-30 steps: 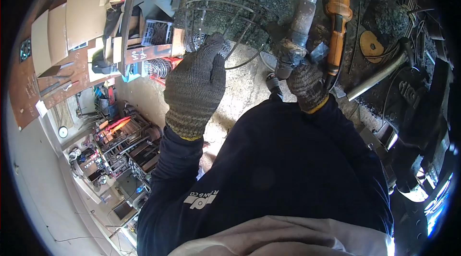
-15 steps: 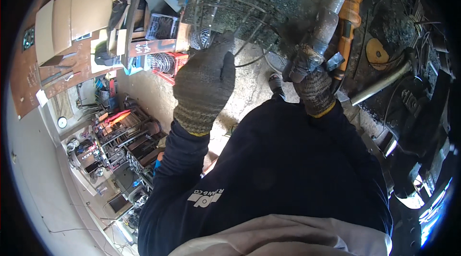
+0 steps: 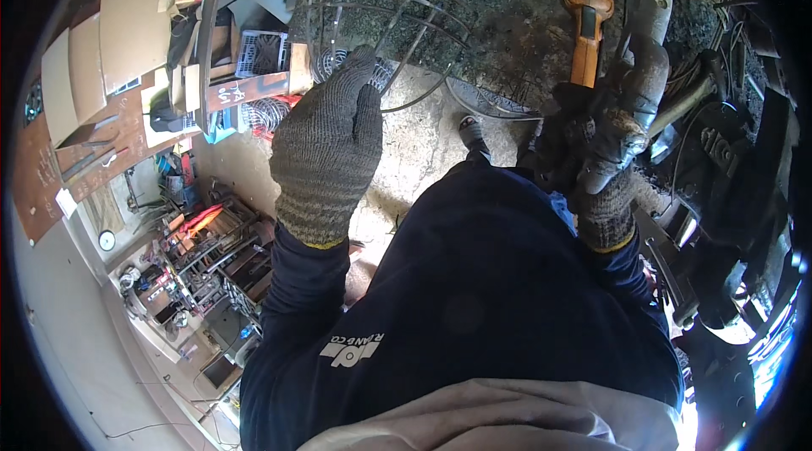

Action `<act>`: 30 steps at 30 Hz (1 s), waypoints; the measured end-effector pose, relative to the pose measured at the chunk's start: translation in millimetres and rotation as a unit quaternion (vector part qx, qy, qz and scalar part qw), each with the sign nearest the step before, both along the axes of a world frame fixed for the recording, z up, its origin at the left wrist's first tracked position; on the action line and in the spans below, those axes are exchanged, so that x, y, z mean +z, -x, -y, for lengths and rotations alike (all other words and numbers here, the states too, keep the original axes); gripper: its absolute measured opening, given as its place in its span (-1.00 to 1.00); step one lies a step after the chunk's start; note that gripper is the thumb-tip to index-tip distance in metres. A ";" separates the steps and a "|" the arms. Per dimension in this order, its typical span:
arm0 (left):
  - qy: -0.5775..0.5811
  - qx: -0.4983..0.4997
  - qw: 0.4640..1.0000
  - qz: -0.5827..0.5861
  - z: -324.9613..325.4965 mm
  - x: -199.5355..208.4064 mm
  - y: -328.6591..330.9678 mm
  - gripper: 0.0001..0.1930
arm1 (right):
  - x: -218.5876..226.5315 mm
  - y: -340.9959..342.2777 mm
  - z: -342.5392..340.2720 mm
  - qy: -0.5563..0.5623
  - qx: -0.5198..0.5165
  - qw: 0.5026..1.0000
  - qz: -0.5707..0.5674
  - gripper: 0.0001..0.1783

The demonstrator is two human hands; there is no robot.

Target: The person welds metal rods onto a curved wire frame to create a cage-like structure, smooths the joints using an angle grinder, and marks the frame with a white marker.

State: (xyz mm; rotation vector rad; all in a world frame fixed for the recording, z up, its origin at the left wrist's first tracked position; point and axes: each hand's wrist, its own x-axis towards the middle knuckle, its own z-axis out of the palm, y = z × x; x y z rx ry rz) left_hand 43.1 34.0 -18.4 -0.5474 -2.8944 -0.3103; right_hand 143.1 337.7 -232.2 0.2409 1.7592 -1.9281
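Observation:
My left hand point(image 3: 328, 155), in a grey knitted glove, is raised with its thumb against the fingers. It appears closed on a frame of thin curved metal rods point(image 3: 436, 11), whose ends run in at the fingertips; the grip itself is hidden. On the right, my right hand point(image 3: 605, 206), gloved too, is closed on a heavy grey metal piece point(image 3: 647, 83) with a rounded, holed end pointing away from me. What this piece is I cannot tell. Beyond it lies an orange power tool point(image 3: 585, 7) on the dark, gritty work surface point(image 3: 516, 37).
A wooden-handled tool point(image 3: 689, 100) lies at the right, near dark metal parts point(image 3: 719, 155). Left are shelves with cardboard sheets point(image 3: 135, 24), a blue crate point(image 3: 262, 54) and coiled wire point(image 3: 266, 114). A cluttered rack point(image 3: 211, 240) stands farther left. A foot point(image 3: 474, 134) shows on the floor.
My right hand has swung to the right with the metal piece, away from the orange power tool. My left hand sits slightly farther left, and the whole view has shifted a little.

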 end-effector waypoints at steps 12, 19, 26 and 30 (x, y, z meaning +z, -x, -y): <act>0.031 -0.013 0.999 -0.005 -0.6 3.6 -0.5 -0.61 | 69.0 2.7 27.9 0.261 -0.284 0.916 0.112 -0.63; 0.005 -0.032 0.998 -0.051 5.7 -9.2 0.0 -0.60 | 10.2 -34.8 -10.4 0.255 -0.143 0.954 0.065 -0.61; -0.003 -0.005 1.000 -0.029 6.0 -8.4 -3.0 -0.62 | 26.3 -51.7 -18.4 0.386 -0.173 0.901 0.095 -0.55; -0.020 0.004 1.000 -0.015 3.2 -8.7 -0.6 -0.66 | 66.8 -44.7 -3.0 0.314 -0.271 0.896 0.157 -0.60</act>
